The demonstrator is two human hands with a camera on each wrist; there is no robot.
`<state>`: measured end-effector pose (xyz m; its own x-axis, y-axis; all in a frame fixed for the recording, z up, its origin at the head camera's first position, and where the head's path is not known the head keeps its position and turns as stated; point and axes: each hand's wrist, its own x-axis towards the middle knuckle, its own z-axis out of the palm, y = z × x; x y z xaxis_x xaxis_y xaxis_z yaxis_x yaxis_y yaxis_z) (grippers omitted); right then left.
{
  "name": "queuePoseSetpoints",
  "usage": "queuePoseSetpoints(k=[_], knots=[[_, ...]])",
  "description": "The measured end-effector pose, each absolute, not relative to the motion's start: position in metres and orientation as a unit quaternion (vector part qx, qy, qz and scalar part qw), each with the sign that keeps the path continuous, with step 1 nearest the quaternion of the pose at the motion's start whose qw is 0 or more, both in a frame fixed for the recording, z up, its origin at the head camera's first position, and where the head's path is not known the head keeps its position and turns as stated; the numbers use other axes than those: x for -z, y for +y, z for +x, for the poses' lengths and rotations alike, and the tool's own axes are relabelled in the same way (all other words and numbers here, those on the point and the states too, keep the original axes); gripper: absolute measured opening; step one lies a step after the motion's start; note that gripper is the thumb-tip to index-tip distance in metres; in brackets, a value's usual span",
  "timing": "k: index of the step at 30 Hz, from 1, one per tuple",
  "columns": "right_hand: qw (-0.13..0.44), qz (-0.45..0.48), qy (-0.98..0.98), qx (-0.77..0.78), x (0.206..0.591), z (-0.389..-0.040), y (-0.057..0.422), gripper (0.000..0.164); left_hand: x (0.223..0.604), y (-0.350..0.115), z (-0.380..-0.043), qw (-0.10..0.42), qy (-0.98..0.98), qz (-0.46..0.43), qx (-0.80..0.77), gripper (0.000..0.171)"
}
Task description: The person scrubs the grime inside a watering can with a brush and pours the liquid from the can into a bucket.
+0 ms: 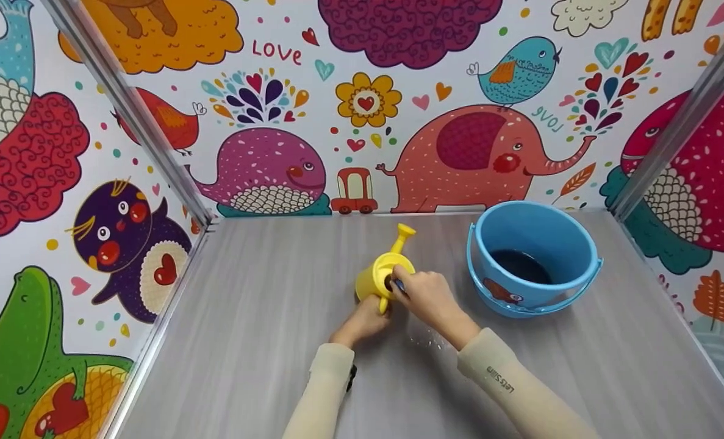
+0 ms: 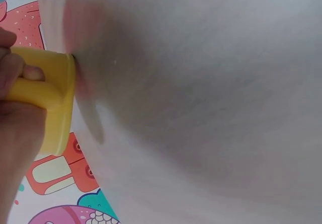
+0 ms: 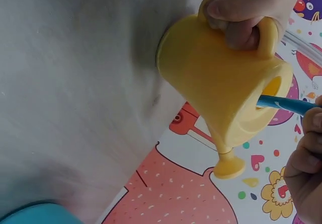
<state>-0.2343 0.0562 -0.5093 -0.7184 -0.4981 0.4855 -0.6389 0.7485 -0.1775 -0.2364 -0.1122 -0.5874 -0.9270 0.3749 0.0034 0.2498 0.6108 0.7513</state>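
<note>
A yellow watering can [image 1: 368, 285] stands near the middle of the table, its spout pointing away from me. My left hand [image 1: 365, 321] grips the can's loop handle, as the right wrist view also shows with the fingers [image 3: 244, 32] curled through it. Over the can's open top, my right hand [image 1: 430, 297] holds a slim blue handle [image 3: 288, 103]. The far end of that handle goes into the opening, so whatever is on it is hidden inside the can. In the left wrist view only part of the can [image 2: 56, 78] shows.
To the right stands a light blue bucket [image 1: 548, 235] with dark-looking liquid [image 1: 520, 266] at its bottom and its bail hanging toward me. Small drops [image 1: 430, 341] lie on the grey table [image 1: 258, 341] near my right forearm. Printed wall panels [image 1: 362, 146] and metal posts border the table.
</note>
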Motion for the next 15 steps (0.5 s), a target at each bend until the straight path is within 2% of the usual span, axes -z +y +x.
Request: queuePoseSetpoints(k=[7, 11, 15], knots=[[0.241, 0.332, -0.902, -0.137, 0.503, -0.230, 0.049, 0.020, 0.590, -0.113, -0.238, 0.039, 0.896, 0.208, -0.391, 0.025], [0.242, 0.331, -0.903, -0.128, 0.500, -0.229, 0.048, 0.020, 0.589, -0.113, -0.238, 0.046, 0.896, 0.202, -0.393, 0.023], [0.218, 0.310, -0.915, -0.135, 0.496, -0.230, 0.046, 0.018, 0.588, -0.112, -0.238, 0.058, 0.895, 0.194, -0.398, 0.020]])
